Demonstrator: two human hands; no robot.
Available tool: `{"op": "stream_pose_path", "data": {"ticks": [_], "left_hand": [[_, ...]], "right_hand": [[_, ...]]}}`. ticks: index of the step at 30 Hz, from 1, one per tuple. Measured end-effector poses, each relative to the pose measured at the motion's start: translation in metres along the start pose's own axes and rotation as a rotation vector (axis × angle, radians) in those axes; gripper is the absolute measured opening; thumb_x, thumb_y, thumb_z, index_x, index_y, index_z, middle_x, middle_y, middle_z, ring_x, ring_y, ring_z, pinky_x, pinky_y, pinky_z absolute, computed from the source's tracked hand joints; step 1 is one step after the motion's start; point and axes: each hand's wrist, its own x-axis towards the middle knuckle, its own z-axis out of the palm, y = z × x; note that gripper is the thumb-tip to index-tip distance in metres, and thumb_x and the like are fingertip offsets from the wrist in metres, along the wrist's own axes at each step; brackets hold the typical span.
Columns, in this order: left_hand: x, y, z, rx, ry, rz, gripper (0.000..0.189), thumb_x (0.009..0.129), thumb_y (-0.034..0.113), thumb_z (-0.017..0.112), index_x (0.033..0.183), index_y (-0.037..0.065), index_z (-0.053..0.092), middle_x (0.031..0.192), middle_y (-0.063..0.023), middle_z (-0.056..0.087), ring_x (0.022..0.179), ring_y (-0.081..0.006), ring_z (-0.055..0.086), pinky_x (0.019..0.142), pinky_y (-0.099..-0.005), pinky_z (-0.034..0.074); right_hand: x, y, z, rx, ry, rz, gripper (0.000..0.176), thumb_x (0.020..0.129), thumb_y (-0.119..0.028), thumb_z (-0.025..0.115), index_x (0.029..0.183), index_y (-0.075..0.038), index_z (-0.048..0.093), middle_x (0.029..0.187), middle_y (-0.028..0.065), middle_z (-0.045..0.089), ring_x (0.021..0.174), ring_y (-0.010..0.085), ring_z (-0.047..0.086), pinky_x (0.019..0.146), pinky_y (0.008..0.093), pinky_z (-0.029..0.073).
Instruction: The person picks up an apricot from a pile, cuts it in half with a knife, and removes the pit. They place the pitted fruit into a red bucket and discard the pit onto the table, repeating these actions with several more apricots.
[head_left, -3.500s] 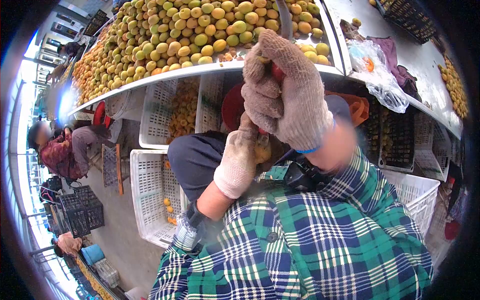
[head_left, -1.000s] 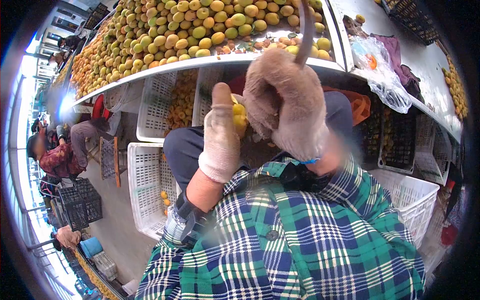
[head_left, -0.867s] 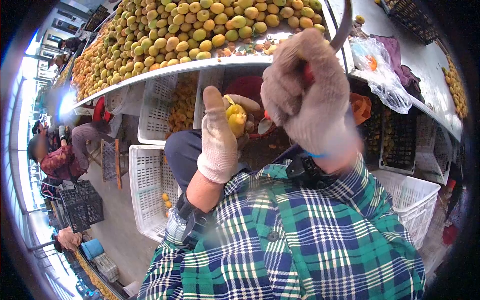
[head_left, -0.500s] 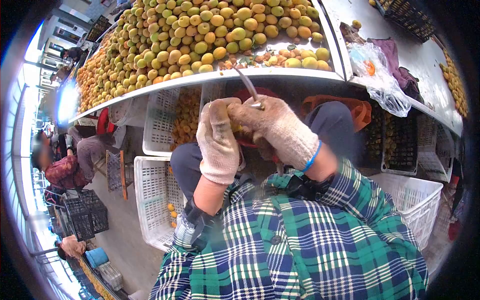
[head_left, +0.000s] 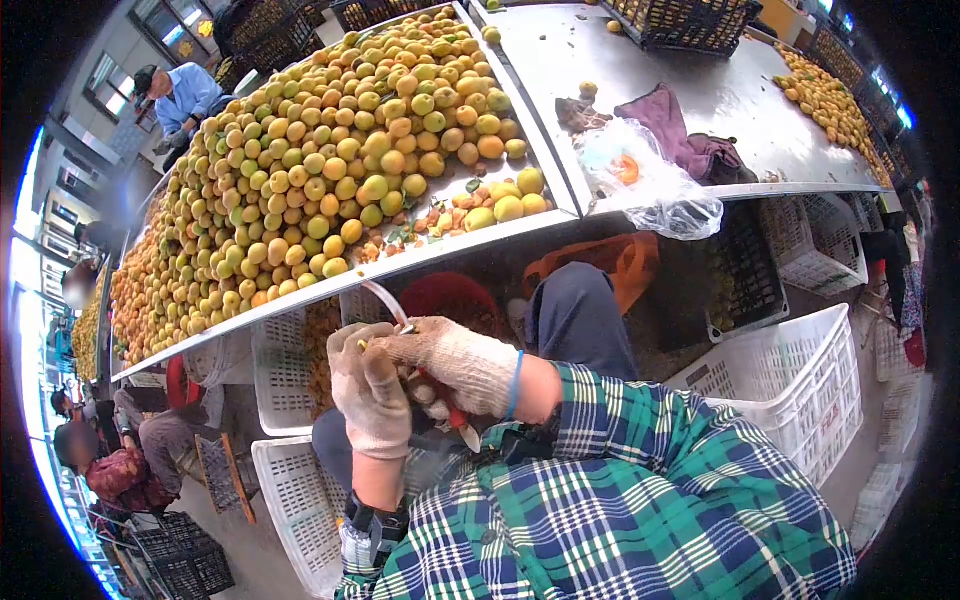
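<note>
My left hand [head_left: 368, 400], in a pale, stained glove, is closed with its fingertips together; a small yellowish bit shows there, too hidden to name. Beside it and touching it, my right hand [head_left: 462, 368], gloved with a blue band at the wrist, is wrapped round a red-handled tool [head_left: 459, 418]. A pointed metal blade sticks out below this hand, and a curved metal strip [head_left: 386, 302] rises above its fingers. Both hands are over my lap, just below the edge of a metal table [head_left: 450, 246] heaped with yellow-orange fruit [head_left: 300, 190].
Fruit scraps [head_left: 405, 232] lie near the table's edge. A plastic bag [head_left: 645, 175] and purple cloth [head_left: 680, 135] are on the adjoining table. White crates [head_left: 790, 385] stand at both sides. An orange bag [head_left: 600, 268] lies under the table. Other people [head_left: 185, 95] are at the left.
The view has swung, so the table and fruit appear lower and further left. My hands show lower and further left too, still together, and the blade below my right hand is now plainly visible.
</note>
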Motion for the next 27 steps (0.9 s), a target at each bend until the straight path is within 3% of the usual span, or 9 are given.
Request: {"op": "stream_pose_path", "data": {"ticks": [4,5,6,9,10,13,22,24,27], "left_hand": [[0.004,-0.001,-0.016,0.043,-0.216,-0.083,0.059,0.093,0.057,0.043,0.103,0.003,0.063,0.091,-0.0164,0.057,0.086,-0.0337,0.059,0.082,-0.0353,0.046],[0.003,-0.006,-0.017,-0.061,-0.246,-0.116,0.064,0.093,0.06,0.043,0.107,0.0,0.062,0.095,-0.0146,0.061,0.09,-0.0305,0.061,0.083,-0.0343,0.047],[0.003,-0.005,-0.016,-0.061,-0.247,-0.117,0.064,0.093,0.06,0.043,0.107,0.0,0.062,0.095,-0.0146,0.061,0.09,-0.0305,0.061,0.083,-0.0343,0.047],[0.001,-0.003,-0.008,-0.58,-0.146,-0.552,0.065,0.095,0.057,0.04,0.112,-0.003,0.059,0.104,-0.0086,0.062,0.097,-0.0215,0.061,0.085,-0.0337,0.049],[-0.001,-0.008,-0.007,-0.578,-0.146,-0.551,0.065,0.095,0.057,0.04,0.112,-0.003,0.059,0.104,-0.0086,0.062,0.097,-0.0215,0.061,0.085,-0.0337,0.049],[-0.005,-0.013,-0.01,-1.124,-0.139,-1.038,0.051,0.094,0.043,0.052,0.125,0.003,0.05,0.113,-0.012,0.06,0.104,-0.0238,0.06,0.09,-0.0388,0.05],[-0.003,0.016,-0.014,-0.988,-0.091,-1.021,0.051,0.094,0.047,0.048,0.117,0.001,0.055,0.103,-0.0097,0.06,0.095,-0.0199,0.06,0.08,-0.0343,0.051],[-0.003,0.025,-0.013,-0.983,-0.103,-0.882,0.054,0.097,0.048,0.042,0.118,0.0,0.054,0.105,-0.009,0.061,0.096,-0.0182,0.06,0.083,-0.0328,0.049],[-0.007,0.011,-0.014,-0.768,-0.19,-0.709,0.059,0.099,0.049,0.036,0.123,-0.003,0.052,0.113,-0.0102,0.06,0.103,-0.018,0.058,0.09,-0.0321,0.046]], "right_hand": [[-0.006,-0.009,-0.001,-0.132,0.061,-0.096,0.025,0.084,-0.031,0.067,0.077,-0.008,0.06,0.056,0.0012,0.053,0.037,0.0112,0.045,0.032,0.0272,0.031],[-0.001,-0.007,-0.007,-0.189,0.005,-0.156,0.026,0.08,-0.03,0.071,0.084,-0.006,0.062,0.061,0.0038,0.057,0.045,0.014,0.054,0.038,0.0293,0.041],[0.005,-0.004,-0.01,-0.188,0.006,-0.156,0.026,0.08,-0.03,0.071,0.084,-0.006,0.062,0.061,0.0038,0.057,0.045,0.014,0.054,0.038,0.0293,0.041],[0.003,-0.011,-0.003,-0.826,0.241,-0.445,0.049,0.071,-0.041,0.074,0.096,-0.002,0.06,0.081,0.0155,0.066,0.081,0.029,0.067,0.072,0.0368,0.053],[0.001,-0.012,-0.001,-0.824,0.24,-0.446,0.049,0.071,-0.041,0.074,0.096,-0.002,0.06,0.081,0.0155,0.066,0.081,0.029,0.067,0.072,0.0368,0.053],[-0.007,-0.015,0.002,-1.083,0.186,-0.506,0.043,0.074,-0.039,0.07,0.093,-0.003,0.058,0.088,0.0224,0.064,0.087,0.0393,0.063,0.073,0.043,0.051],[-0.003,-0.001,-0.012,-0.961,0.022,-0.707,0.036,0.082,-0.033,0.065,0.1,-0.001,0.06,0.085,0.0164,0.059,0.077,0.0303,0.062,0.069,0.0355,0.049],[0.0,0.004,-0.013,-0.848,0.003,-0.898,0.031,0.086,-0.029,0.063,0.1,-0.001,0.059,0.084,0.0122,0.06,0.077,0.0233,0.062,0.07,0.0324,0.049],[-0.001,0.006,-0.011,-0.56,-0.119,-0.787,0.024,0.09,-0.024,0.06,0.1,-0.002,0.059,0.084,0.0066,0.059,0.08,0.0147,0.059,0.072,0.0284,0.049]]}}
